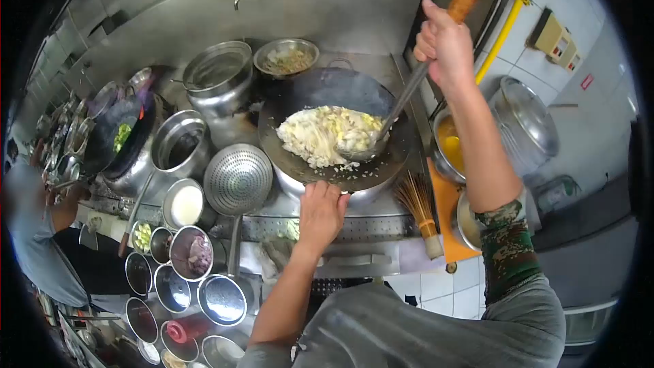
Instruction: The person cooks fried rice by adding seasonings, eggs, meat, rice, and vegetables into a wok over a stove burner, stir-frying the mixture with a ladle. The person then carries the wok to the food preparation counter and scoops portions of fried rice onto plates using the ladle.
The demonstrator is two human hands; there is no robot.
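A large dark wok (pixel 375 180) sits on the stove, holding a pale heap of food with yellow egg-like pieces (pixel 327 133). My right hand (pixel 443 44) is raised and wrapped round the long handle of a ladle (pixel 407 99), just below its wooden end. The ladle's bowl rests in the food at the heap's right side. At the wok's near rim, my left hand (pixel 323 211) is closed on the edge or a handle there; its fingertips are partly hidden. Left of the wok lies a perforated strainer (pixel 238 178).
A bamboo brush (pixel 426 221) lies right of the wok, beside a pot of yellow liquid (pixel 449 143). Metal pots (pixel 216 71) stand behind and left. Several ingredient containers (pixel 192 252) fill the lower left. Another person (pixel 34 232) stands at a second wok (pixel 112 136) on the far left.
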